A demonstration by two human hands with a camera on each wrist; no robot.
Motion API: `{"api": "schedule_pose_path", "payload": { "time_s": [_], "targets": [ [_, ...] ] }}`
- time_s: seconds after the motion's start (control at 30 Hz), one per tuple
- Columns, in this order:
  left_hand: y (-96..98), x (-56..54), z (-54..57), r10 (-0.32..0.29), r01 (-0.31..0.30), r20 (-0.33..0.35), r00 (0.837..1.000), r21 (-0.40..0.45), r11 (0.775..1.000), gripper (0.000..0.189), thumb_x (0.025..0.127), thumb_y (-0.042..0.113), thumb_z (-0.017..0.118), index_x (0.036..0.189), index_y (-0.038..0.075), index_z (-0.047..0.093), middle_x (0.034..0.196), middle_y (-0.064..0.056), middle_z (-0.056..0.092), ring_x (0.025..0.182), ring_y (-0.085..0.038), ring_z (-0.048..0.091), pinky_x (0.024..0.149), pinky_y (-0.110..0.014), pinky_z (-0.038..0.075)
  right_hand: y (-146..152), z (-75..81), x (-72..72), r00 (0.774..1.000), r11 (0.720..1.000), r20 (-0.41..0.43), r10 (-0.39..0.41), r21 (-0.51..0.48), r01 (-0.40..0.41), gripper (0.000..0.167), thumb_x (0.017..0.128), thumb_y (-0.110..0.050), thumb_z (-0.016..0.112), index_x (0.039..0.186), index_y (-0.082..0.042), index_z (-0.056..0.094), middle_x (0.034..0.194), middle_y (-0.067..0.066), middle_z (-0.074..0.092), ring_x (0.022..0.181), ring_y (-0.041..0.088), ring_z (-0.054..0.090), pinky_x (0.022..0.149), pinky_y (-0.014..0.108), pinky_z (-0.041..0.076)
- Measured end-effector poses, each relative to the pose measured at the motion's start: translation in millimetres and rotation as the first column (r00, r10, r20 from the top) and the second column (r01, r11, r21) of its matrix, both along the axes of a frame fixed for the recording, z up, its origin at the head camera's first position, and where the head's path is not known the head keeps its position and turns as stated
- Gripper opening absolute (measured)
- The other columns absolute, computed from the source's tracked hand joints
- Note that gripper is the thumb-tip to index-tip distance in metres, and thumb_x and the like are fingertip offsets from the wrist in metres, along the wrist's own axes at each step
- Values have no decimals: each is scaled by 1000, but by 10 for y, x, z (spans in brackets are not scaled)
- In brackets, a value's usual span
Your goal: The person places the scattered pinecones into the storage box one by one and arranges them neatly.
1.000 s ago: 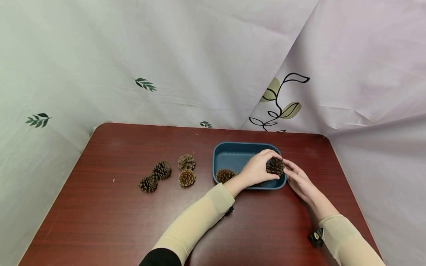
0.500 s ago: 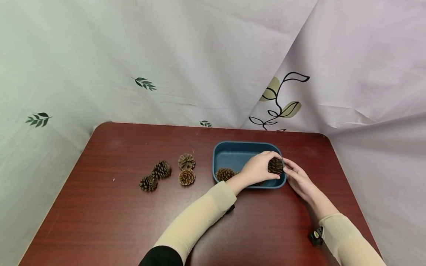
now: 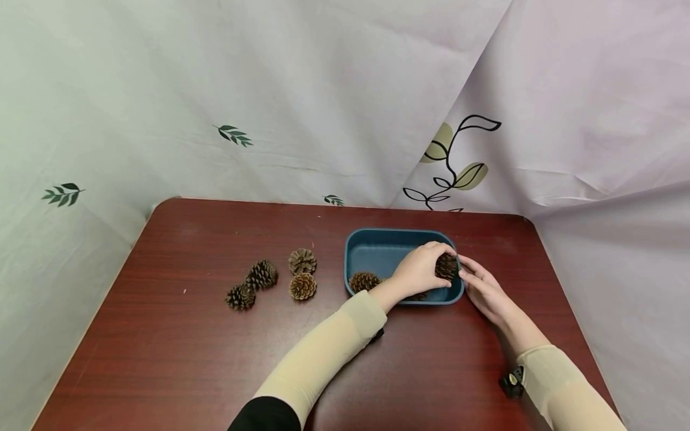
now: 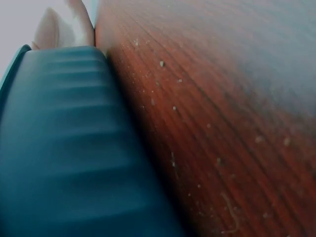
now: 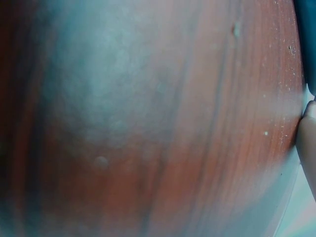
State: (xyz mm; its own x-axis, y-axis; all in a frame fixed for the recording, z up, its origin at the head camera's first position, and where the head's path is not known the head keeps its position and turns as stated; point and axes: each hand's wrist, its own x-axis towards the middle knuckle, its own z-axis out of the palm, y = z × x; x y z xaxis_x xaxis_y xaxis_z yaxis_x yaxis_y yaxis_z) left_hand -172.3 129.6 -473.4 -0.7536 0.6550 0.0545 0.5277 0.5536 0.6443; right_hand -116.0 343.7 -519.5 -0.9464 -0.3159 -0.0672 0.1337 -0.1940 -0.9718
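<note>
In the head view my left hand [image 3: 417,268] reaches over the near right part of a blue rectangular tray [image 3: 385,230]. Its thumb and fingers curl round a brown pine cone [image 3: 446,267] at the tray's right end. Another pine cone [image 3: 364,281] lies in the tray's near left corner, and part of one more [image 3: 418,296] shows beneath my left hand. My right hand [image 3: 487,296] rests its extended fingers against the tray's right end. In the left wrist view the tray's ribbed side wall [image 4: 74,133] fills the left; the held cone is out of that view.
Left of the tray, two pine cones [image 3: 302,261] [image 3: 303,287] lie one behind the other on the dark red table [image 3: 215,359]. Farther left another pair of cones [image 3: 262,275] [image 3: 240,297] touch. A white patterned cloth [image 3: 323,108] hangs behind the table's far edge.
The pine cone in my left hand has sunk slightly inside the tray's right end, so the rim there shows more. My right hand keeps its place at the tray.
</note>
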Motion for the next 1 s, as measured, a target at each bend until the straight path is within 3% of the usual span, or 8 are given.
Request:
{"api": "schedule_pose_path", "payload": {
  "time_s": [0.37,0.73,1.0],
  "targets": [
    [-34,-44,-31,-45,41,77,996,50,998,41,94,26,85,132,19,72,139,-1,67,128,-15,64,109,-22,53,6,-15,-16,1000,1000,-9,10,0,-10,39,114,-4,38,141,-27,56,138,-17,64,125,-5,61,105,10,47],
    [-42,-12,23,-38,41,57,998,-50,998,41,96,29,82,135,18,73,140,0,69,129,-14,65,110,-21,53,8,-20,2,1000,1000,11,-4,8,4,38,115,-5,38,141,-27,55,137,-18,64,125,-5,61,105,10,48],
    [-73,-39,-5,-60,57,71,996,41,998,37,94,26,84,129,17,76,133,-1,72,122,-13,67,102,-17,54,11,-19,-9,1000,1000,9,1,7,-1,38,115,-5,37,141,-26,54,137,-17,64,124,-5,61,105,10,48]
  ]
}}
